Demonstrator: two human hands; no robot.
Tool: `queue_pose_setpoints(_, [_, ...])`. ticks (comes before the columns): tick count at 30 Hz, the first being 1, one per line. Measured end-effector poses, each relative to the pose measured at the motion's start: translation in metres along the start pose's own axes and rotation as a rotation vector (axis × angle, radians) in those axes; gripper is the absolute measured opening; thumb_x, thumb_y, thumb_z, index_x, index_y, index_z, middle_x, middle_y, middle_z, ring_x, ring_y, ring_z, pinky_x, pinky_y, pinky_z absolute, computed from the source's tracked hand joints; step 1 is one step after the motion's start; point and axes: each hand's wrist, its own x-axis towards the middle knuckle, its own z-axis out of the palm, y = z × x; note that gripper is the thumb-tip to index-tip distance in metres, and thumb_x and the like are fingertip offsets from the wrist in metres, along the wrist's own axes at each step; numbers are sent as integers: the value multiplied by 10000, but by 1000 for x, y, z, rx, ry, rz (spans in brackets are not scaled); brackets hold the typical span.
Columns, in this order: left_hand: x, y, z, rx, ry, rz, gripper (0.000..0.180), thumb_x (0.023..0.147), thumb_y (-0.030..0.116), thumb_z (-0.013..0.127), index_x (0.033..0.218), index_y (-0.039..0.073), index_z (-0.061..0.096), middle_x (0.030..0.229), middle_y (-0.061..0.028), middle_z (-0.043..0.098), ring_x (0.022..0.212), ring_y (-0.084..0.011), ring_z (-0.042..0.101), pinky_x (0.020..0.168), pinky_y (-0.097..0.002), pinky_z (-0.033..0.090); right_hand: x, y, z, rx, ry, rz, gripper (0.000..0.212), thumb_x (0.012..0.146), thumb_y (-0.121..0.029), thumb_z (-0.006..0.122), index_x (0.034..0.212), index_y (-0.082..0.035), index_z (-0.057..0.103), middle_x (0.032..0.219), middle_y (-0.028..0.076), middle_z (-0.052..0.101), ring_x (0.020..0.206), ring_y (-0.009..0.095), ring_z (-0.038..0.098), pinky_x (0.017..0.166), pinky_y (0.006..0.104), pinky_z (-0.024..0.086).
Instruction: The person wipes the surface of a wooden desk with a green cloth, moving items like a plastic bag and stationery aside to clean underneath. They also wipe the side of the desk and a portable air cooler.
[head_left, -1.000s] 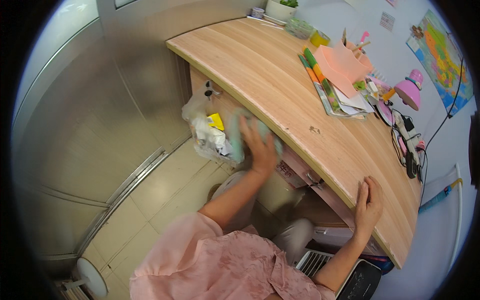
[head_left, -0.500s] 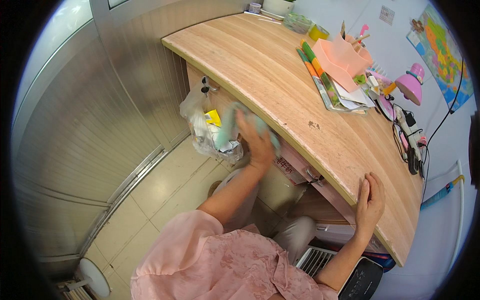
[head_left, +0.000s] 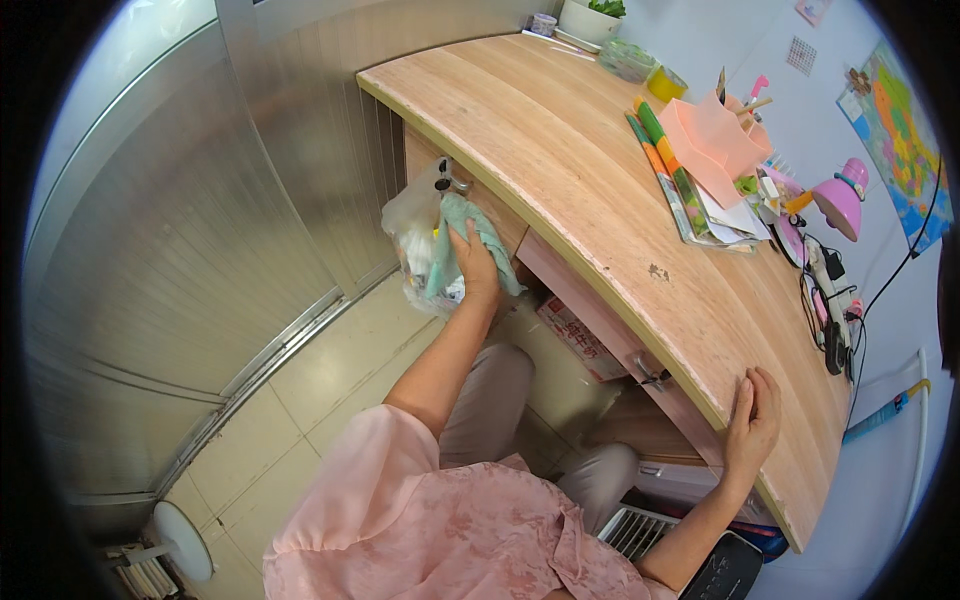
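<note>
My left hand [head_left: 478, 268] is closed round a pale green cloth [head_left: 468, 225], which hangs in loose folds in front of the desk's left drawer. Right behind the cloth, a clear plastic bag [head_left: 408, 235] with crumpled litter inside hangs from the drawer's handle [head_left: 458, 184]; the cloth covers part of it. On the right, my right hand [head_left: 755, 425] rests at the front edge of the wooden desk [head_left: 560, 160], fingers loosely stretched and nothing in them.
Along the desk's back stand a pink pen holder [head_left: 715, 145], books [head_left: 680, 190], yellow tape [head_left: 666, 84] and a purple lamp [head_left: 840, 205]. Cables and a power strip [head_left: 826, 290] lie at the right. Under the desk is a red-and-white carton [head_left: 580, 335]. A metal partition [head_left: 200, 250] borders the left.
My left hand and the cloth have shifted slightly up and left toward the drawer handle, and their motion blur is gone. The view has tilted a little; my right hand stays at the edge.
</note>
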Motion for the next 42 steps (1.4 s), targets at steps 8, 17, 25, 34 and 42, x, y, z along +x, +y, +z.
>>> queue_pose_setpoints(8, [-27,47,-70,-84,-47,-148,400,966,276,530,1264,9,509,1176,-79,559,1073,-194,528,928,-329,434,-2,8,1,38,-4,54,270,973,-170,543,1117,43,626,1185,167,633,1093,300,604,951,352,449])
queue_pose_setpoints(17, [37,140,-183,-465,0,-210,410,920,308,552,1212,21,532,1150,-94,599,1075,-221,575,938,-357,458,-41,-140,156,831,-589,-299,340,855,-82,685,1174,12,614,1222,152,615,944,238,667,816,316,525])
queue_pose_setpoints(25, [66,187,-182,-345,9,107,376,915,207,535,1245,28,516,1209,-86,567,1107,-212,544,966,-377,435,-25,-267,362,1352,-853,222,530,897,-150,661,1356,14,454,1220,186,583,840,163,677,753,287,529])
queue_pose_setpoints(34, [131,101,-225,-187,-68,-14,429,880,153,545,1286,15,534,1152,-71,609,1040,-187,572,932,-313,439,-43,-234,304,1119,-789,163,221,902,-204,668,957,10,675,728,37,651,575,100,583,553,261,481])
queue_pose_setpoints(42, [108,-7,-112,149,-448,-81,621,937,261,583,1479,74,344,1538,-124,307,1398,-232,315,1125,-341,285,5,-212,199,1503,-831,294,130,932,-82,606,934,39,654,659,41,589,531,108,535,475,254,455])
